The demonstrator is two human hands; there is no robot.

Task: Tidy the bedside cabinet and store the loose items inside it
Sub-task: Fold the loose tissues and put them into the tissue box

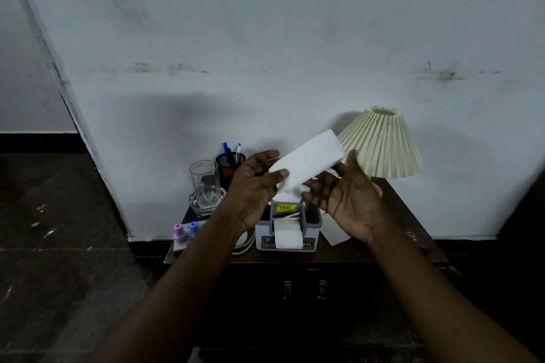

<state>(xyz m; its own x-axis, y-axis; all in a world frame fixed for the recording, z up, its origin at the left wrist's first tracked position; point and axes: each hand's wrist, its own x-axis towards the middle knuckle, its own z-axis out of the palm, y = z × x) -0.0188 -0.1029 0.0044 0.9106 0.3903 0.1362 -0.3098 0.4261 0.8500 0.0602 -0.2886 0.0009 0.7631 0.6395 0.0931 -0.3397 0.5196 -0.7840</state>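
The dark wooden bedside cabinet (pixel 339 255) shows two small metal handles (pixel 287 289) side by side on its front. At the middle of the top's front edge stands a grey caddy (pixel 312 222); a white tissue strip (pixel 287 237) hangs out over its front wall, and a pack with a yellow sticker (pixel 284 208) stands inside it. A pale cable (pixel 244 244) loops just left of the caddy. At the front left corner a pink bottle (pixel 179 231) and a blue bottle (pixel 193 228) stand upright on a flat card (pixel 180 246). Right of the caddy lies a loose white sheet (pixel 334 233), and a dark booklet (pixel 418 240) lies near the right edge.

Above the caddy, the left hand (pixel 253 186) pinches a folded tissue (pixel 309 158) by its lower end between thumb and fingers, so it is held tilted in the air. The right hand (pixel 345 200) is palm up with loose fingers under the tissue; whether they touch it cannot be told.

Toward the back left corner, a clear glass (pixel 205 183) stands in a glass dish (pixel 196 206) and looks empty. Behind it a black mesh pen holder (pixel 225 165) holds pens (pixel 227 152). At the back right is a lamp (pixel 383 144) with a pleated cream shade.
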